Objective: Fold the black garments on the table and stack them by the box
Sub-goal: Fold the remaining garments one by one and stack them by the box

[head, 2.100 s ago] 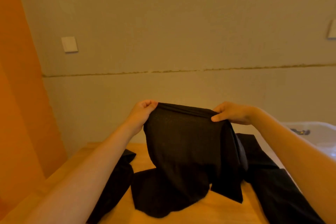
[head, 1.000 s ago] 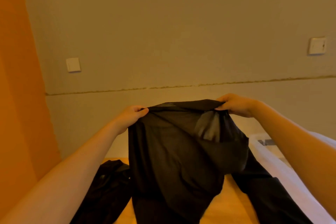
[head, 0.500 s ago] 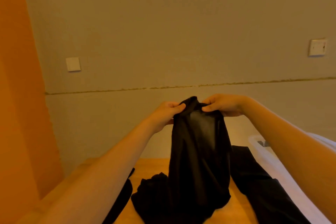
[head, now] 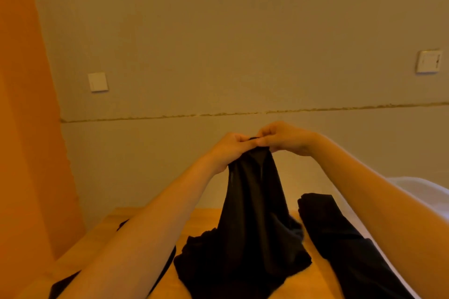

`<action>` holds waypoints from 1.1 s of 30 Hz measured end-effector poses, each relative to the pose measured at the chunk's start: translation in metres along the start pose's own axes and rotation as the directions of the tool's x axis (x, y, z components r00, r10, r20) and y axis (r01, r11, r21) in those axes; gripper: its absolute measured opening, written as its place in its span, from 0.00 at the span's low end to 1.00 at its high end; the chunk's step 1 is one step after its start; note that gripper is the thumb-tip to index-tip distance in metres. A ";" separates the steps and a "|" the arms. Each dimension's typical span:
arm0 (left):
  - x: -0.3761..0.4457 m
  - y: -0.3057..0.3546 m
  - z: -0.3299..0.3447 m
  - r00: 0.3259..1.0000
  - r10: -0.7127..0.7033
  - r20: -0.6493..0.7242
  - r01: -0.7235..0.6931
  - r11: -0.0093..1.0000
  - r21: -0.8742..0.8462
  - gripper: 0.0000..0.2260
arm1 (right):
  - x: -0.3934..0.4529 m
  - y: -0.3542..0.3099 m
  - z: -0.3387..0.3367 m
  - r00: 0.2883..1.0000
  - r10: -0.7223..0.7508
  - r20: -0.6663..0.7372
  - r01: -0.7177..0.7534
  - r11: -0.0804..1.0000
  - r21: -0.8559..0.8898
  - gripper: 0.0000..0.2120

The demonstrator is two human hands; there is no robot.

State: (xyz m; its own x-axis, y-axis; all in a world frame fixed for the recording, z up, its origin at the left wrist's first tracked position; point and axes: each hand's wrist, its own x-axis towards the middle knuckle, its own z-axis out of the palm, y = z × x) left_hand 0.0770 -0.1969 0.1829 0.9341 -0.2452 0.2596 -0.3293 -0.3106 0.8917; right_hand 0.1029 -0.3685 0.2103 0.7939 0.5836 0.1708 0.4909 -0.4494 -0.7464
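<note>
Beige wall (head: 218,31), crossed by a rough horizontal seam and carrying two pale switch plates (head: 98,82), backs a wooden surface (head: 199,218) beside an orange panel (head: 21,104). Above the surface, a person's left hand (head: 227,150) and right hand (head: 283,138) meet fingertip to fingertip, both curled tight and pinching the gathered top edge of a black garment (head: 252,213). The cloth hangs down in a narrow bunch from the two hands, its lower end spread in folds on the wood. A second black garment (head: 340,238) lies stretched along the surface just to the right, its far end folded. More black fabric (head: 165,264) shows at lower left, mostly hidden under the left forearm. At far right, behind the right forearm, sits a white box (head: 408,183), only its edge visible.
</note>
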 end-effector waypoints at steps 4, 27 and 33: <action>-0.007 -0.021 -0.011 0.971 -0.152 0.185 0.160 0.987 -0.032 0.06 | -0.003 0.010 -0.007 0.997 0.082 0.015 -0.081 0.995 -0.063 0.07; -0.043 -0.072 -0.063 0.877 -0.308 0.370 0.222 0.940 0.258 0.17 | -0.028 0.053 -0.034 0.961 0.275 0.030 -0.212 0.801 -0.560 0.11; -0.031 -0.052 -0.052 0.953 -0.151 0.262 0.137 0.988 0.070 0.09 | -0.018 0.025 -0.002 0.944 0.275 0.183 -0.183 0.897 -0.403 0.21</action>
State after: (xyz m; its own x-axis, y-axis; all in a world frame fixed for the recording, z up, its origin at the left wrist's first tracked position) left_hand 0.0720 -0.1260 0.1480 0.9041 -0.4270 0.0158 -0.2066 -0.4046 0.8909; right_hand 0.1015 -0.3914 0.1894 0.8184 0.5514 -0.1618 0.4397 -0.7822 -0.4414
